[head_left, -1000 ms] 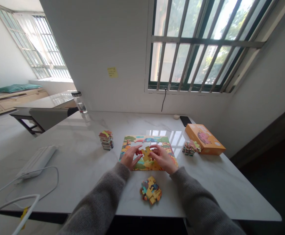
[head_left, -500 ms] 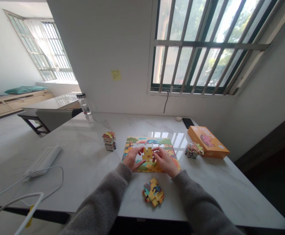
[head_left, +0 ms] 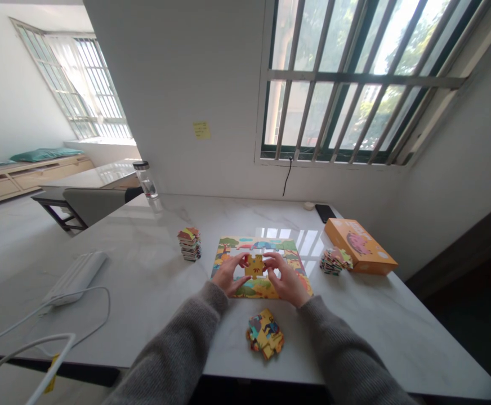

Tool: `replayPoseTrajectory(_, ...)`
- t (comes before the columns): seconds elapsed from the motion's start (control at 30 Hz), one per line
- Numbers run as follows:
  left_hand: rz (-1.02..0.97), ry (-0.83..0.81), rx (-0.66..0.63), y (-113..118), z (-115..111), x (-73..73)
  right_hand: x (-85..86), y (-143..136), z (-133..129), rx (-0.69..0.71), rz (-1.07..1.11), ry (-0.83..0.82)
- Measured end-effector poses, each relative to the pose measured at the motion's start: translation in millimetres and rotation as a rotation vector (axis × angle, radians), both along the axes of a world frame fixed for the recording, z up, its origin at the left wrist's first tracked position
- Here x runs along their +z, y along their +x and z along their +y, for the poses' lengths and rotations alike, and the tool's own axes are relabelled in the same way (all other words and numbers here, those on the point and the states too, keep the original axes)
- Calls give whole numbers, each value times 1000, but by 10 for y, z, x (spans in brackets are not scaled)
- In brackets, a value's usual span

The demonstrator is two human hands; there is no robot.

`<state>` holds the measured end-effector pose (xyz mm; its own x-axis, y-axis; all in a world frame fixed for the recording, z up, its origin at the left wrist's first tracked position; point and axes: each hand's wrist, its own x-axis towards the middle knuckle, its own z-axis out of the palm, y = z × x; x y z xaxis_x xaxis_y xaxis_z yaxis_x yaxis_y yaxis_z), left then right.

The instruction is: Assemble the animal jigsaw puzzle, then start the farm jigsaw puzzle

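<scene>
A yellow puzzle piece (head_left: 254, 266) is held up between my two hands, above the middle of a colourful puzzle frame (head_left: 262, 289) whose border is joined together. My left hand (head_left: 230, 273) grips the piece at its left edge with the fingers, its thumb lower down. At the piece's right edge, the fingertips of my right hand (head_left: 285, 279) pinch it. Between my forearms, nearer to me, lies a loose pile of puzzle pieces (head_left: 266, 333). Parts of the puzzle frame are hidden under my hands.
Stacks of pieces stand left (head_left: 190, 244) and right (head_left: 335, 261) of the puzzle. Beyond the right stack are an orange box (head_left: 358, 246) and a black phone (head_left: 325, 212). A bottle (head_left: 146, 179) stands back left; a white power strip (head_left: 75, 278) with cables lies left.
Both hands keep hold of the yellow piece in almost the same place. The right fingers have shifted slightly, and the whole view has moved a little.
</scene>
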<state>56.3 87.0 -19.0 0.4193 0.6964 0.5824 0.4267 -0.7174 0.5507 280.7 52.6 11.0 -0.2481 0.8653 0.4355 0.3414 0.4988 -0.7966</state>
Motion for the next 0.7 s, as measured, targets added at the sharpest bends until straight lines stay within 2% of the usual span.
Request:
replayPoseTrajectory(0.2,29,44,-54,53,-59,29,-67,-70,51,109,213,-238)
replayPoseTrajectory(0.4,-111,24,10,90,-89,101,-86,-69,58,79,343,-411)
replayPoseTrajectory(0.57,-177,-128,-30,123,-107,140,-50,-95,35,126,343,-448)
replayPoseTrajectory(0.7,-247,-241,-35,129,-82,119,-54,-81,53,82,181,-291)
